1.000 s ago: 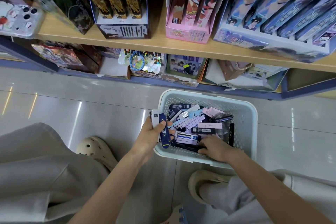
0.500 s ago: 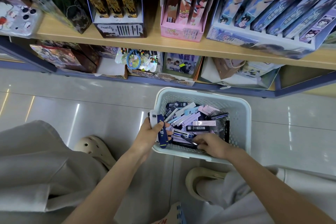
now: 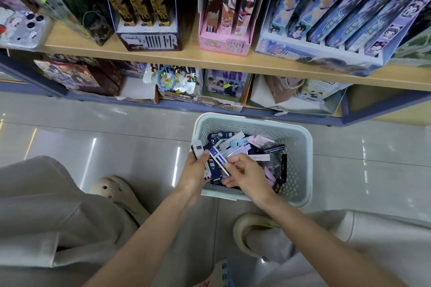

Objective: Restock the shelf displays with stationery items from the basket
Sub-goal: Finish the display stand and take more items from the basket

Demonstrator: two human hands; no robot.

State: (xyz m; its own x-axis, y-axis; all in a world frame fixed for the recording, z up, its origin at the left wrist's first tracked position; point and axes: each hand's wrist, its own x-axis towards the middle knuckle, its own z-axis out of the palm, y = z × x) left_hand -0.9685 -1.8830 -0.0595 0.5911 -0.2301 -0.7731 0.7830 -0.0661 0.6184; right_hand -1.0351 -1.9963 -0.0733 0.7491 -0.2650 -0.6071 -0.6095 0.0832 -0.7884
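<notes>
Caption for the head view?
Left hand grips stationery packets; right hand pinches a slim white packet over the pale perforated plastic basket.

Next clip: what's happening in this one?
A person crouches before a low shelf, over a pale basket of slim stationery packs. The left hand grips a small bunch of packs above the basket's near-left corner. The right hand pinches a white-and-blue pack and holds it against that bunch. Nothing is going onto the shelf at this moment.
</notes>
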